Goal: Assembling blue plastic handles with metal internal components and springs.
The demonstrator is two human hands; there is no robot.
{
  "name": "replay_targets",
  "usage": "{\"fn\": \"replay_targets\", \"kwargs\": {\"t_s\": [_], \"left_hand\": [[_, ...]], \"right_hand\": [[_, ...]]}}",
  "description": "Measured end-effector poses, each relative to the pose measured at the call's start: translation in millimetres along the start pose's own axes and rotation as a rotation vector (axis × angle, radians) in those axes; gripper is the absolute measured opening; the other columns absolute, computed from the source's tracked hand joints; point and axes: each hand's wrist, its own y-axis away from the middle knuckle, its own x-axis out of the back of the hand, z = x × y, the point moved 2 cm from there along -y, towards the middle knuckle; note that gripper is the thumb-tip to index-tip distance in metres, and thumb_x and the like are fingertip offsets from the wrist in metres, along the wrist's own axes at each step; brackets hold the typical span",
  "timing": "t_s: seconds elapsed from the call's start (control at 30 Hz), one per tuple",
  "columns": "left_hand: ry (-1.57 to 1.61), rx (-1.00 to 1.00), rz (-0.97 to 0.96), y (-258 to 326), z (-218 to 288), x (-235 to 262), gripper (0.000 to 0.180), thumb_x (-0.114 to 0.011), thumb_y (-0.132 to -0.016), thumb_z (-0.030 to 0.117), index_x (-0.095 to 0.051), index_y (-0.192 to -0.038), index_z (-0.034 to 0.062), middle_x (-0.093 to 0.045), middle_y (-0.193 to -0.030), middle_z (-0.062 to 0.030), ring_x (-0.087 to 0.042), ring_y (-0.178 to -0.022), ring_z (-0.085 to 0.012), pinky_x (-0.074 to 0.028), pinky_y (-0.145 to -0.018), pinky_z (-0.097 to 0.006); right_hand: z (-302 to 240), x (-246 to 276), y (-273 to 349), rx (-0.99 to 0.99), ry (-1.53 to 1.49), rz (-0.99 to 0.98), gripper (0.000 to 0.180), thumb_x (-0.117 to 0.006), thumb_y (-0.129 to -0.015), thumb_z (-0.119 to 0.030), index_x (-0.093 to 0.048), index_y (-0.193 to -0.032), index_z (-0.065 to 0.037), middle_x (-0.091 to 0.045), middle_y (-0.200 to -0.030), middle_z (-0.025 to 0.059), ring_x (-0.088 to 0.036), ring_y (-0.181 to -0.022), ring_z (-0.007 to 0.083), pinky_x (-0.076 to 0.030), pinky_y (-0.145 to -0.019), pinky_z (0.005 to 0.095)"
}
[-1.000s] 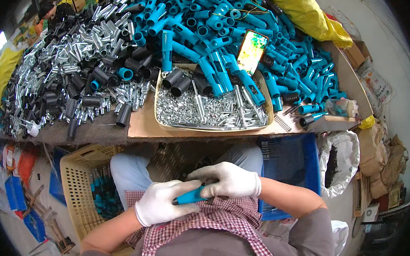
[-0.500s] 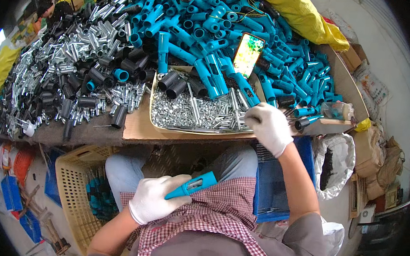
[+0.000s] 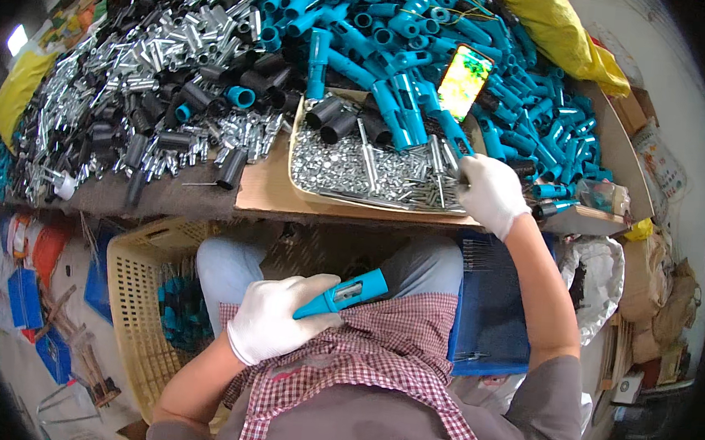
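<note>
My left hand [image 3: 274, 319], in a white glove, is closed round a teal plastic tube [image 3: 351, 292] with a long slot in its side. It holds the tube over my lap, and something metallic shows inside the slot. Also gloved in white, my right hand [image 3: 491, 195] is at the right end of a shallow tray [image 3: 293, 165] of small silvery metal parts [image 3: 336, 163]. Its fingers are bent together, and whether anything is between them I cannot make out. Close to those fingers, slim metal rods [image 3: 438, 167] and a slotted teal tube [image 3: 453, 134] lean in the tray.
Teal tubes [image 3: 532, 110] are heaped behind the tray, with a lit phone [image 3: 464, 82] lying on them. Silvery tubes [image 3: 164, 47] and black sleeves [image 3: 232, 168] cover the table's left. Below stand a yellow plastic basket [image 3: 137, 287] and a blue bin [image 3: 488, 328].
The whole view has shifted, so the table appears higher and farther right. My left hand still holds the teal tube. My right hand stays by the tray's right end.
</note>
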Motion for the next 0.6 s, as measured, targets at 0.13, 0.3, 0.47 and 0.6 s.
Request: {"fn": "replay_targets", "kwargs": {"t_s": [0.13,0.3,0.47,0.6], "left_hand": [[-0.054,0.047,0.011,3,-8,2,0.044,-0.082,-0.071,0.024,-0.070,-0.110,0.0065,-0.071,-0.091,-0.0170,-0.070,-0.081,-0.0352,-0.056,-0.072,-0.040],[-0.110,0.020,-0.045,-2,-8,1,0.041,-0.080,-0.072,0.026,-0.069,-0.107,0.0078,-0.070,-0.087,-0.0149,-0.070,-0.078,-0.0344,-0.056,-0.068,-0.040],[-0.138,0.016,-0.023,3,-17,-3,0.039,-0.077,-0.074,0.031,-0.069,-0.107,0.0110,-0.070,-0.084,-0.0128,-0.070,-0.075,-0.0326,-0.055,-0.065,-0.041],[-0.222,-0.010,-0.021,3,-22,-13,0.037,-0.075,-0.076,0.034,-0.069,-0.106,0.0131,-0.070,-0.082,-0.0104,-0.069,-0.072,-0.0304,-0.055,-0.062,-0.042]], "right_hand": [[-72,42,24,0.057,-0.478,-0.167,0.012,-0.071,-0.076,-0.012,-0.071,-0.084,-0.004,-0.070,-0.085,0.0146,-0.070,-0.081,0.0272,-0.054,-0.075,0.0365],[-141,8,51,0.689,-0.584,-0.135,0.012,-0.069,-0.076,-0.016,-0.066,-0.085,-0.009,-0.061,-0.084,0.0090,-0.062,-0.085,0.0304,-0.050,-0.077,0.0416],[-154,0,48,0.894,-0.341,-0.163,0.010,-0.065,-0.078,-0.018,-0.065,-0.083,-0.009,-0.062,-0.082,0.0074,-0.063,-0.080,0.0258,-0.049,-0.069,0.0375],[-188,-1,69,0.619,0.003,-0.216,0.012,-0.065,-0.078,-0.016,-0.067,-0.082,-0.006,-0.066,-0.078,0.0138,-0.066,-0.074,0.0308,-0.051,-0.064,0.0418]]}}
